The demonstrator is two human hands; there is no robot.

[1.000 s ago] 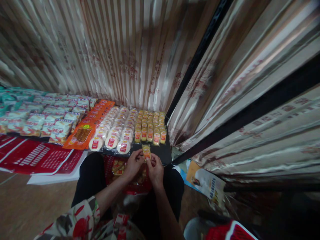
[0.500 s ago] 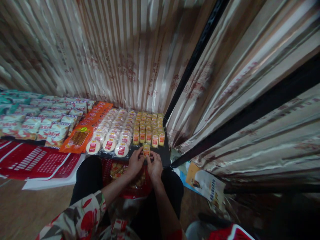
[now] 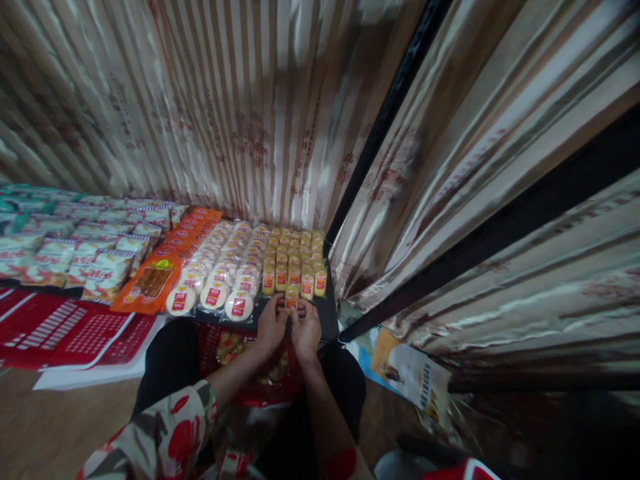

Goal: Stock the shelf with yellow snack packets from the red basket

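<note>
A small yellow wrapped snack point(image 3: 292, 295) with a red label is pinched between both hands, just in front of several rows of matching yellow snacks point(image 3: 281, 275) on the black shelf point(image 3: 327, 317). My left hand point(image 3: 273, 325) grips its left side with closed fingers. On the other side my right hand point(image 3: 305, 329) has thumb and fingers pressed on it. Below the hands, between my knees, a red basket point(image 3: 209, 350) holds more wrapped snacks point(image 3: 230, 348), partly covered by my forearms.
Left of the yellow rows lie round white packaged crackers point(image 3: 215, 295), an orange packet point(image 3: 153, 279) and many white snack bags point(image 3: 105, 270). Another red basket point(image 3: 65, 327) sits below the shelf. Black metal posts point(image 3: 380, 133) and a striped curtain point(image 3: 240, 100) bound the back and right.
Both hands have carried the yellow snack forward, close against the front of the yellow rows. The view has shifted slightly, so the shelf appears a little lower and further left.
</note>
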